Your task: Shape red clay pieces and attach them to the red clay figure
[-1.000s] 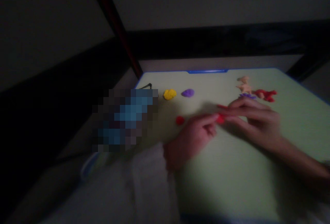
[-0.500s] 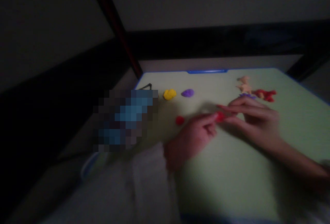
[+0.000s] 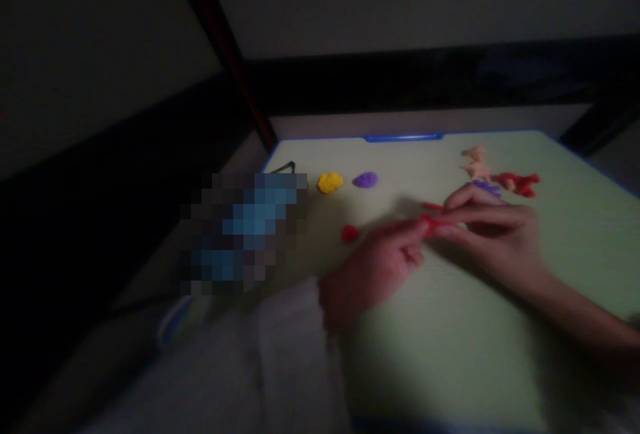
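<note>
Between my two hands, above the table, is a small red piece of modelling clay (image 3: 429,223). My left hand (image 3: 377,267) pinches its left side, thumb and forefinger closed. From the other side my right hand (image 3: 500,237) has its fingertips closed on the same piece. A thin red strip (image 3: 433,206) sticks out just behind the right fingertips; whether it is held or lies on the table I cannot tell. On the table left of my hands rests a red lump of clay (image 3: 350,233).
A yellow lump (image 3: 330,183) and a purple lump (image 3: 366,179) lie farther back. Behind my right hand are peach pieces (image 3: 477,164), a red shaped piece (image 3: 525,184) and a purple piece (image 3: 486,187). A blurred-out blue object (image 3: 250,221) is at the left of the blue-edged table (image 3: 450,354).
My right fingers have shifted slightly around the red clay, and a bit more of the purple piece behind them shows. Both hands otherwise stay in place.
</note>
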{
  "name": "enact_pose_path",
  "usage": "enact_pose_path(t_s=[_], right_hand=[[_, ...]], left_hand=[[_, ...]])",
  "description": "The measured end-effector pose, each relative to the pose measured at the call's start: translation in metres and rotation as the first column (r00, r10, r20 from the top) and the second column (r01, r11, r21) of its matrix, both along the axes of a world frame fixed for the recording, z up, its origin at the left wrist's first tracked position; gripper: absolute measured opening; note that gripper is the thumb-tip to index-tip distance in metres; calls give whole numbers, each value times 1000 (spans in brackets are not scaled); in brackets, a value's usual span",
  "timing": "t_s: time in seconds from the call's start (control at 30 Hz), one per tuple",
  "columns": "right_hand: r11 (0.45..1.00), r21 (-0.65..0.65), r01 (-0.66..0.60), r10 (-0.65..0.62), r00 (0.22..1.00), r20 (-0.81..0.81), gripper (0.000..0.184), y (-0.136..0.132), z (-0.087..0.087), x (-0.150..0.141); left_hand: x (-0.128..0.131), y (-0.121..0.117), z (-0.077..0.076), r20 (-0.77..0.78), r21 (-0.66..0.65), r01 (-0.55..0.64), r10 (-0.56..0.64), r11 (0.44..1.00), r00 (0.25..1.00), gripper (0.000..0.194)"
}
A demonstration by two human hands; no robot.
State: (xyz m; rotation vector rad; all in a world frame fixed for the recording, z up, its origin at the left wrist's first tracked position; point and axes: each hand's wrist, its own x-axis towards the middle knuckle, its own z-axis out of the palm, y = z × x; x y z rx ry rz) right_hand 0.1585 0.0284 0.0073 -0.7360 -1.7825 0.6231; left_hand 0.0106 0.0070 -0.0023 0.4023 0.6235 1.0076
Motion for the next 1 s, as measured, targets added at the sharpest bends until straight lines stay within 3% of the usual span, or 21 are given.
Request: enact_pose_path(t_s=[0.33,0.57,1.0], right_hand=[[997,-45,-55,53,998,-32,21,1,-2,2],[997,-73,-28,27,999,-22,12,1,-2,1],[995,-79,-67,59,994,-93,33,0,-1,2]], left_hand=[[-2,-1,-8,-7,103,27,-26,994,1000,5],[-2,0,-5,-7,66,33,-32,997,999,5],[-2,1,-3,29,52,17,-19,998,999,6]])
